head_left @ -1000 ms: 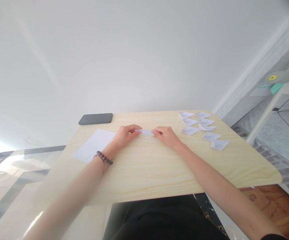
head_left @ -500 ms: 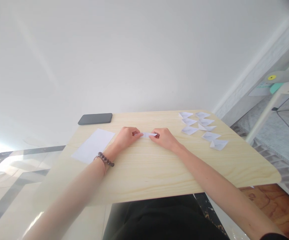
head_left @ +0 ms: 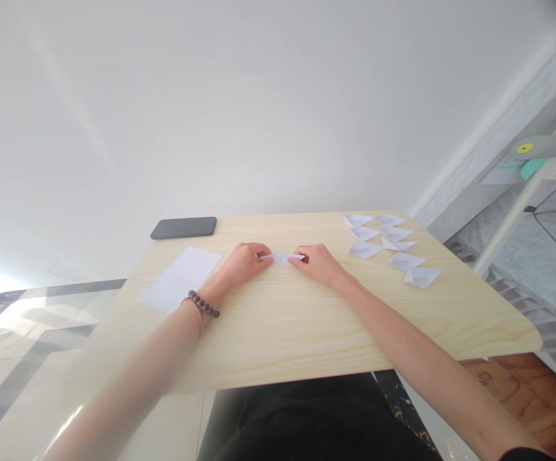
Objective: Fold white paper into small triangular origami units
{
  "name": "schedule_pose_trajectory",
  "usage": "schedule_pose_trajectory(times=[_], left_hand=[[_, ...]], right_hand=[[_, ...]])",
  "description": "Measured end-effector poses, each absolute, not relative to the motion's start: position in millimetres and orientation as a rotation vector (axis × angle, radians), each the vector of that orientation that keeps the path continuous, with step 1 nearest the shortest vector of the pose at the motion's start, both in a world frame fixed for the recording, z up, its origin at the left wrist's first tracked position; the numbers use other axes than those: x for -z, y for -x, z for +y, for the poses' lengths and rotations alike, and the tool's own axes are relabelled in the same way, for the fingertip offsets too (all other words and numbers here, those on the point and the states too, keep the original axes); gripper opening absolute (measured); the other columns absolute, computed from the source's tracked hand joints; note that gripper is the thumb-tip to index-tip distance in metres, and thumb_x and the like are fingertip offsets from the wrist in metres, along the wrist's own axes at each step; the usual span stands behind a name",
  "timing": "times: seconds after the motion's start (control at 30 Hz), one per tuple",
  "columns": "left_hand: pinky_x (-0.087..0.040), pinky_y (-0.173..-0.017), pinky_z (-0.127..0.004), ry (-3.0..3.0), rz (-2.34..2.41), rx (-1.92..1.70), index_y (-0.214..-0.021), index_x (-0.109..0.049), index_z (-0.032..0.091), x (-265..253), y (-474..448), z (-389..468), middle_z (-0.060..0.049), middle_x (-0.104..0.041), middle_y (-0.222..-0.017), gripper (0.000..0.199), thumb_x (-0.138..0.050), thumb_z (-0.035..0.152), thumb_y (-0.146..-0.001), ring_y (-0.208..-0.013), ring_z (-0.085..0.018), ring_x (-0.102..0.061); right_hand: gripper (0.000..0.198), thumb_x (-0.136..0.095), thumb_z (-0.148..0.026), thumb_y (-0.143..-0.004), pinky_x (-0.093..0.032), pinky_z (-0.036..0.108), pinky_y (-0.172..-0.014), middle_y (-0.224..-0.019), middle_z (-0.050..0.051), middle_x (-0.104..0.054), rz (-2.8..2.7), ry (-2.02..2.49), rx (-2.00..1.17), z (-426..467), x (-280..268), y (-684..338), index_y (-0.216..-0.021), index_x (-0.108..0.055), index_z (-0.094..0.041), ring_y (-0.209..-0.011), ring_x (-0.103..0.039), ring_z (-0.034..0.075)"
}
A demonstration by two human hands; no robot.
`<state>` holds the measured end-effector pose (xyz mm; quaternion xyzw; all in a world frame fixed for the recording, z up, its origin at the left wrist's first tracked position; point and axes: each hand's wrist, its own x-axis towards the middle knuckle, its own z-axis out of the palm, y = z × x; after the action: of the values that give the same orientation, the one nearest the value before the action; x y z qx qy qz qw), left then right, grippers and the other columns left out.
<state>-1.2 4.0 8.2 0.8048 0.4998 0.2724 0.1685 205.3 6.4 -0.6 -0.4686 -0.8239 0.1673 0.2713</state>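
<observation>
A small folded piece of white paper (head_left: 282,258) spans the gap between my two hands over the middle of the table. My left hand (head_left: 248,261), with beads round the wrist, pinches its left end between thumb and fingers. At the other end my right hand (head_left: 316,262) pinches the paper the same way. Parts of both ends are hidden by the fingers. To the left of my left hand lies a flat white sheet of paper (head_left: 180,278). Several folded paper boats (head_left: 365,250) stand in loose rows to the right of my right hand.
The pale wooden table (head_left: 278,333) has its far edge against a white wall (head_left: 259,115). A dark phone (head_left: 184,227) lies at the back left corner. Right of the table stands a white metal frame (head_left: 508,218) with a cable behind it.
Both hands keep hold of the folded paper. The right hand has shifted slightly to the right, and a little more of the paper shows.
</observation>
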Motion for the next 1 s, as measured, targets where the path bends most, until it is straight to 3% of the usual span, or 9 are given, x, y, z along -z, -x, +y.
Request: schedule_pose_trajectory(times=[0.17, 0.37, 0.67, 0.8, 1.0], left_hand=[[-0.037, -0.057, -0.022, -2.318, 1.457, -0.715, -0.076, -0.063, 0.019, -7.1, -3.1, 4.2, 0.001, -0.060, -0.064, 0.018, -0.049, 0.028, -0.071, -0.058, -0.012, -0.051], [-0.041, -0.065, -0.022, -2.351, 1.313, -0.728, -0.084, -0.065, 0.019, -11.7, 0.9, 1.1, -0.002, -0.064, -0.085, 0.024, -0.048, 0.034, -0.076, -0.072, -0.013, -0.056], [-0.041, -0.064, -0.021, -2.366, 1.292, -0.749, -0.080, -0.066, 0.020, -6.3, -0.1, 2.2, -0.002, -0.064, -0.081, 0.025, -0.046, 0.035, -0.079, -0.071, -0.013, -0.055], [-0.041, -0.062, -0.021, -2.289, 1.317, -0.757, -0.090, -0.062, 0.022, -8.9, 3.8, 1.9, 0.001, -0.064, -0.083, 0.023, -0.049, 0.036, -0.077, -0.062, -0.010, -0.052], [-0.041, -0.064, -0.021, -2.323, 1.277, -0.753, -0.085, -0.062, 0.021, -9.9, 5.1, 1.5, 0.002, -0.063, -0.080, 0.020, -0.047, 0.032, -0.078, -0.060, -0.009, -0.050]], right_hand=[[0.021, -0.048, -0.030, -0.076, -0.025, 0.022, -0.050, -0.052, -0.002, -0.052, -2.229, 1.315, -0.389, 6.2, 1.3, -201.4, -0.061, -0.055, -0.017, -0.049, -0.041, 0.008], [0.017, -0.049, -0.030, -0.077, -0.028, 0.020, -0.054, -0.061, -0.002, -0.055, -2.297, 1.199, -0.451, 3.1, -0.2, -204.5, -0.068, -0.056, -0.017, -0.057, -0.045, 0.008], [0.017, -0.047, -0.027, -0.079, -0.029, 0.020, -0.056, -0.059, -0.002, -0.052, -2.382, 1.113, -0.319, 1.1, 0.0, -199.5, -0.067, -0.055, -0.018, -0.055, -0.043, 0.008], [0.017, -0.048, -0.029, -0.080, -0.033, 0.021, -0.060, -0.073, 0.000, -0.059, -2.335, 1.160, -0.323, 3.9, 2.8, -203.3, -0.075, -0.059, -0.018, -0.064, -0.050, 0.010], [0.020, -0.048, -0.030, -0.081, -0.039, 0.023, -0.068, -0.092, 0.002, -0.059, -2.267, 1.110, -0.331, 5.2, 2.8, -206.1, -0.095, -0.057, -0.021, -0.074, -0.054, 0.011]])
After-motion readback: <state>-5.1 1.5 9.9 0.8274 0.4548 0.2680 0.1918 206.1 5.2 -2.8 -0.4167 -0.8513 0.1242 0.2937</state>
